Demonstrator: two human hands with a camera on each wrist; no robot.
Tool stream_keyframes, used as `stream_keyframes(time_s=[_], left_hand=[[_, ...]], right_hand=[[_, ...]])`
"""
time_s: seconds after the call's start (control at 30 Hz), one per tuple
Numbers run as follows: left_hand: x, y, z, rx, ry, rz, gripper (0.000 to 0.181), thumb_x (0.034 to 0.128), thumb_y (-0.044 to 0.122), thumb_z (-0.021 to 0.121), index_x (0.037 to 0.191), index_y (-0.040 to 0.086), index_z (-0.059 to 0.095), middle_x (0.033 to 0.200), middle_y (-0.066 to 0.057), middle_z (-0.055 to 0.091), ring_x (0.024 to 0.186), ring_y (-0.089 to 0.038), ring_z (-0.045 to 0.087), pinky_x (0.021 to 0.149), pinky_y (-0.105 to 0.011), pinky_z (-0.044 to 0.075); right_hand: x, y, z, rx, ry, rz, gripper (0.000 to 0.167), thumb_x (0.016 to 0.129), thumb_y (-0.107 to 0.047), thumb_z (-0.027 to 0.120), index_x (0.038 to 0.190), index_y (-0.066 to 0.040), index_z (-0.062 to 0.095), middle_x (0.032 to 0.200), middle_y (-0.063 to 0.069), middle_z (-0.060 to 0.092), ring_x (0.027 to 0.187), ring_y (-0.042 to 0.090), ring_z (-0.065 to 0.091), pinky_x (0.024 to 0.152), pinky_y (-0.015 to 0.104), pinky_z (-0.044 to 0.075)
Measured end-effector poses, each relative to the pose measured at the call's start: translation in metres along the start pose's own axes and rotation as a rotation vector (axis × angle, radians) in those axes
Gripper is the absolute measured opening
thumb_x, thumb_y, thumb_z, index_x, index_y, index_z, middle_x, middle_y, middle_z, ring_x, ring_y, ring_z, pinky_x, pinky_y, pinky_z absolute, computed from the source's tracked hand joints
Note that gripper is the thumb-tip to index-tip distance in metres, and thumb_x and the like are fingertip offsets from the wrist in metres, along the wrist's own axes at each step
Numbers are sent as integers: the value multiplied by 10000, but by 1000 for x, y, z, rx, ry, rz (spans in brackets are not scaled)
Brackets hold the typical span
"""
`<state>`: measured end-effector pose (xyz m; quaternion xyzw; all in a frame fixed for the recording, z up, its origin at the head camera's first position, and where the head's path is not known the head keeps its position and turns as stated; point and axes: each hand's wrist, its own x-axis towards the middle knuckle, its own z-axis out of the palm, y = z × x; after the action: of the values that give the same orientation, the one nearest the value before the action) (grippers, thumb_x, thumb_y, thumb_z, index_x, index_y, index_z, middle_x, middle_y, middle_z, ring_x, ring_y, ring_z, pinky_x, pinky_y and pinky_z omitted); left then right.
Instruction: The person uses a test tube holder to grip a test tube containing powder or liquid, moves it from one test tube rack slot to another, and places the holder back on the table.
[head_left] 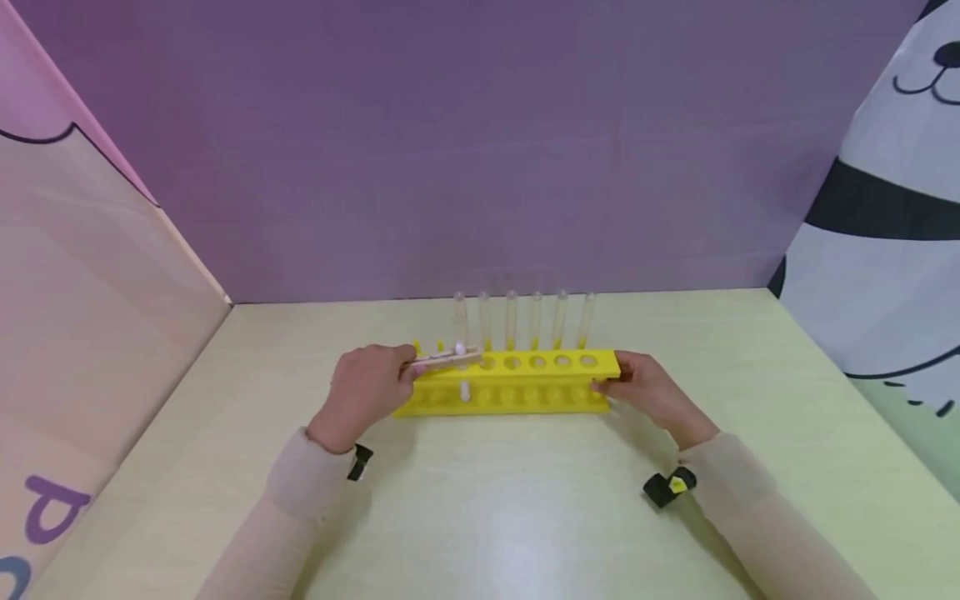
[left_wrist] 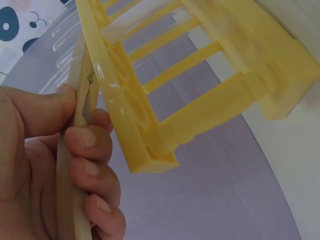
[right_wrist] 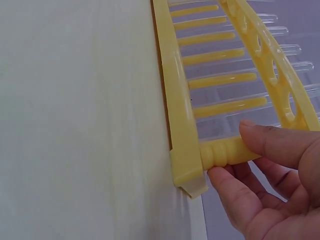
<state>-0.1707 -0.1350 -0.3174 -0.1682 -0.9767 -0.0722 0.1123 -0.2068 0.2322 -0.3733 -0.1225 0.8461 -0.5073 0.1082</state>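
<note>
A yellow test tube rack (head_left: 525,407) stands on the table. My left hand (head_left: 369,385) grips a wooden test tube clamp (left_wrist: 75,150) by its handles, at the rack's left end. The clamp's far end lies over the rack's top bar, at a whitish test tube (head_left: 465,390) in one of the holes. Whether its jaws hold that tube cannot be made out. My right hand (head_left: 651,393) pinches the rack's right end post (right_wrist: 227,152) between thumb and fingers. Several clear test tubes (head_left: 512,321) stand upside down on the pegs along the rack's back.
Two bare yellow pegs (head_left: 440,346) stick up at the rack's back left. The pale table (head_left: 480,500) reaches back to a purple wall panel (head_left: 480,167). Printed side panels stand left and right. Black wrist devices (head_left: 660,490) sit at both cuffs.
</note>
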Motion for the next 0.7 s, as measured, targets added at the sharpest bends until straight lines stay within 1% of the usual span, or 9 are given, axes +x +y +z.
stream_keyframes(time_s=[0.17, 0.3, 0.4, 0.57, 0.7], left_hand=[[0, 0, -2, -4, -30, -6, 259, 922, 284, 598, 718, 147, 517, 519, 38, 302, 463, -130, 305, 431, -255, 225], [-2, 0, -3, -2, -43, -8, 248, 927, 283, 590, 735, 141, 526, 517, 35, 309, 457, -132, 299, 434, -256, 222], [-1, 0, -3, -6, -33, 6, 236, 929, 275, 588, 746, 136, 534, 519, 37, 316, 458, -129, 305, 434, -254, 229], [-1, -1, -4, -5, 13, 38, 216, 930, 261, 588, 768, 123, 552, 516, 37, 339, 452, -126, 318, 425, -253, 242], [-1, -1, -7, 7, 24, 32, 212, 932, 263, 586, 782, 115, 561, 513, 35, 354, 443, -127, 319, 417, -255, 244]], right_hand=[[0, 1, -1, 13, 5, -10, 440, 885, -54, 636, 1279, 82, 495, 1241, 245, 557, 960, 183, 572, 792, 209, 495], [1, 3, 0, 15, 1, -20, 445, 885, -61, 640, 1282, 76, 494, 1239, 243, 559, 961, 190, 576, 788, 211, 499], [-1, 3, 0, 20, -1, -22, 445, 884, -57, 639, 1283, 77, 493, 1234, 245, 561, 955, 189, 578, 784, 217, 501], [-1, 4, -1, 24, 17, -38, 428, 875, -25, 635, 1269, 82, 505, 1216, 248, 569, 937, 173, 581, 775, 213, 502], [0, 5, 0, 25, 19, -46, 427, 873, -23, 640, 1265, 83, 508, 1220, 248, 568, 946, 177, 580, 784, 206, 499]])
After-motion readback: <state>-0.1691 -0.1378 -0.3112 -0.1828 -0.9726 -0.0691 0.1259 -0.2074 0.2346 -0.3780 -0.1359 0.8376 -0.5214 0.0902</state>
